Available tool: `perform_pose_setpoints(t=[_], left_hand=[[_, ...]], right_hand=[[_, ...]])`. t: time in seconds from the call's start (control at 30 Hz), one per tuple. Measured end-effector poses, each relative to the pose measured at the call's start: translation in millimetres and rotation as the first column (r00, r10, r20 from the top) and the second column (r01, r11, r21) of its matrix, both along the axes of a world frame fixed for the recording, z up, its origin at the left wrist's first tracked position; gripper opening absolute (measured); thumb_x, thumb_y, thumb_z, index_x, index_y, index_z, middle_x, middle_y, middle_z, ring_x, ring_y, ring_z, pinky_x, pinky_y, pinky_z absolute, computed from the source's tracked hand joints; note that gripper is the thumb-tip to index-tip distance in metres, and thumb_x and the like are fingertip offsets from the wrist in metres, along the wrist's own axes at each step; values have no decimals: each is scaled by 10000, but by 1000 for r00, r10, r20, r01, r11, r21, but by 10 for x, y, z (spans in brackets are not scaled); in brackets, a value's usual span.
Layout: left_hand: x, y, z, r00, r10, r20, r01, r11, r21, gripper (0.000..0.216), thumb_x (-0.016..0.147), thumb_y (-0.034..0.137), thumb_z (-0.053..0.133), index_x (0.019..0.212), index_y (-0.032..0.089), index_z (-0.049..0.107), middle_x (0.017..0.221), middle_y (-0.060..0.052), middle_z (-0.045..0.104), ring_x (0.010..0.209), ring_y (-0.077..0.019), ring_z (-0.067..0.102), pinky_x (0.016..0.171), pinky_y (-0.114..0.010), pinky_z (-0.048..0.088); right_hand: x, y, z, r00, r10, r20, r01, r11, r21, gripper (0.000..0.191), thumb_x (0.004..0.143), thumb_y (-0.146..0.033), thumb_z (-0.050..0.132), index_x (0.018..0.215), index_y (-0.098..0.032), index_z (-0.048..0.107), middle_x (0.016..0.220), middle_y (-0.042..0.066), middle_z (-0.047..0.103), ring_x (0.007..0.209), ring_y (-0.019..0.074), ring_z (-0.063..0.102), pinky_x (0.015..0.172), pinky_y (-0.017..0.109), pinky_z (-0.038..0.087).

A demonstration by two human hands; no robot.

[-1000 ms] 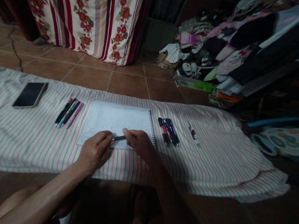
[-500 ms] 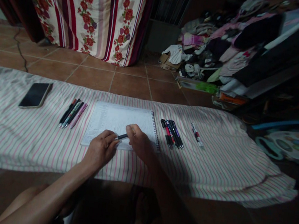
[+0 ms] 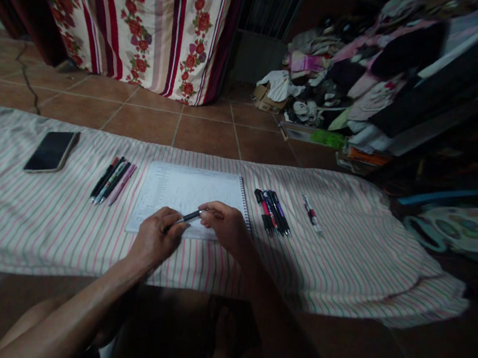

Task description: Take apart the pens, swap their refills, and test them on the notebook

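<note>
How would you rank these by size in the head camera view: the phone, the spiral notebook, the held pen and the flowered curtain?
1. Flowered curtain
2. Spiral notebook
3. Phone
4. Held pen, partly hidden

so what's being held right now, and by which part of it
A pen, by both ends: the left hand has the lower end, the right hand's fingertips the upper; its middle is bare.

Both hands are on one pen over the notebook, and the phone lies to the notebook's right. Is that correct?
Not quite: the head view shows the phone lying to the left of the notebook. The rest holds: left hand and right hand are on one pen over it.
</note>
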State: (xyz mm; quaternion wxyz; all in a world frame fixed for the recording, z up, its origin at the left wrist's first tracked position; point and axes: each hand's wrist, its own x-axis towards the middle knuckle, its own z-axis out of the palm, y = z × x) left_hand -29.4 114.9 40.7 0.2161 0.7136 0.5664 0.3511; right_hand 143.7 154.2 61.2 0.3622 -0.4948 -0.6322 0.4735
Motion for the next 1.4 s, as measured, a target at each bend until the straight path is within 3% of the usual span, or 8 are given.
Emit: perform_pose_setpoints(t=[0.17,0.33,0.5,0.7,1.1,1.2,1.27,1.4], left_hand=[[-1,-43,19,993,-34,-117,47,992,113,249,872,289,424,860,157,635,846,-59,604,736,-153,593,651,-263,463],[25,-65,40,985,-47,-163,79,977,197,247,885,269,393,890,164,617,846,-55,597,699,-133,587,620,-239,468],[22,-39,32,992,-14,-128,35,986,164,251,873,286,406,894,161,623,853,-64,616,727,-154,596,648,-268,473],[19,13,63,1000,-20,-2,20,999,-38,251,846,322,442,796,166,633,760,-47,621,715,-166,590,655,-284,455],[46,-46,36,1000,7,-5,-7,1000,21,248,852,298,431,827,169,641,822,-59,610,742,-168,580,682,-287,441],[79,-34,50,993,35,112,-32,999,-21,207,822,310,481,789,168,628,771,-42,602,727,-163,564,671,-284,431],[125,-26,69,954,75,292,-37,990,-136,203,795,336,523,729,164,607,668,-16,571,637,-141,535,597,-264,415],[226,-26,116,723,217,656,152,876,-457,275,737,415,587,718,141,586,504,38,472,417,-65,373,424,-206,278]], right_hand=[[47,-19,34,983,73,166,-81,996,41,219,787,-326,487,703,-163,606,552,-16,563,507,98,529,516,217,399],[25,-38,100,899,-80,430,-23,973,230,331,797,-370,482,530,-175,490,485,-48,427,496,80,393,507,222,296],[13,-33,56,975,-7,221,-12,996,84,286,807,-374,464,619,-173,539,518,-30,520,492,86,492,504,208,367],[-29,-10,-34,990,-32,-136,29,999,-22,233,718,-326,576,886,-172,620,657,1,630,598,121,602,561,237,468],[-29,-17,29,996,-37,-76,33,998,-54,204,701,-309,588,810,-152,661,563,-8,589,538,116,558,530,241,432],[-73,-30,53,984,-66,-166,53,995,-81,228,696,-326,593,825,-149,658,590,-8,589,552,109,549,555,242,439],[-112,-38,70,971,-83,-224,65,994,-86,259,695,-335,597,869,-156,663,605,-15,581,547,98,522,555,235,432],[-155,-41,100,959,-130,-253,108,989,-99,329,686,-352,605,951,-170,674,595,-27,550,528,85,462,533,224,407]])
